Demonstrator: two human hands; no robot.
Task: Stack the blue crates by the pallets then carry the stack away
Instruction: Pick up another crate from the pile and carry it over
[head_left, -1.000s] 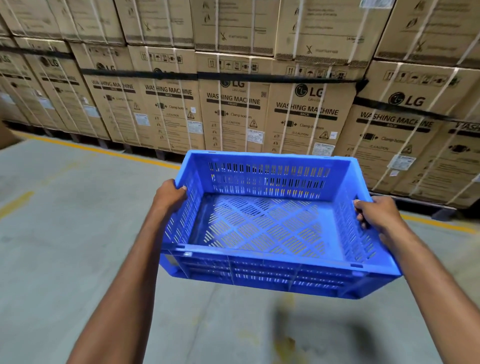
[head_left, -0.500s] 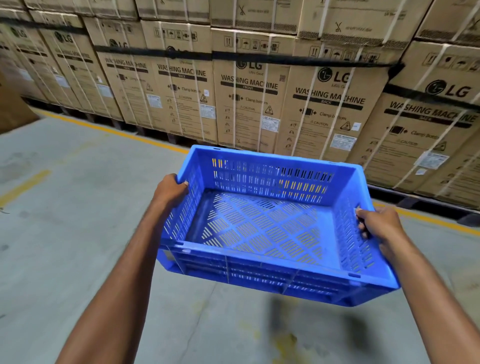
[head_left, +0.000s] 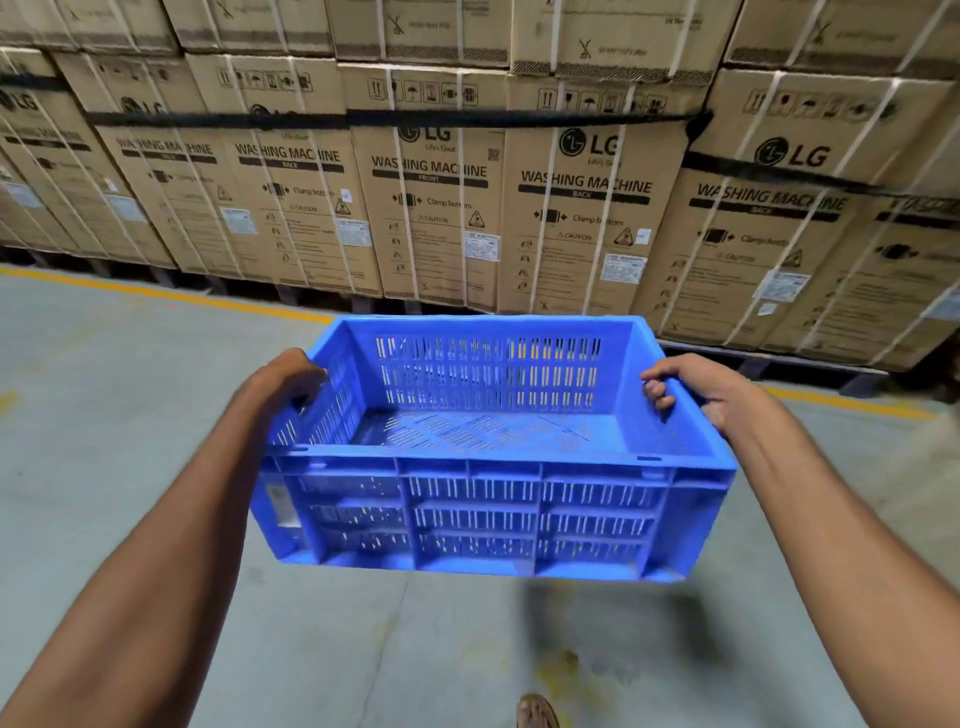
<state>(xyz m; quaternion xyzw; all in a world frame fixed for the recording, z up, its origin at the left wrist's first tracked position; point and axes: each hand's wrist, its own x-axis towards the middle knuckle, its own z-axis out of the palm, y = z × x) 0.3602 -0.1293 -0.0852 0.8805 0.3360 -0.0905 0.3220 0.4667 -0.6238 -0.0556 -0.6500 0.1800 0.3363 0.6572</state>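
An empty blue slotted crate (head_left: 483, 519) hangs in the air in front of me, above the concrete floor. My left hand (head_left: 288, 376) grips its left rim, fingers curled over the edge. My right hand (head_left: 691, 387) grips the right rim in the same way. The crate sits roughly level, with its near long wall facing me. No other blue crate shows in the head view.
A wall of strapped cardboard washing machine boxes (head_left: 436, 208) on dark pallets (head_left: 810, 369) fills the back. A yellow floor line (head_left: 171, 296) runs along the pallets' foot. Grey concrete floor (head_left: 104, 441) spreads left and below. A foot (head_left: 537, 712) shows at the bottom edge.
The crate has risen and levelled, so its near wall now faces me instead of its floor. The boxes look closer and the view has shifted along them.
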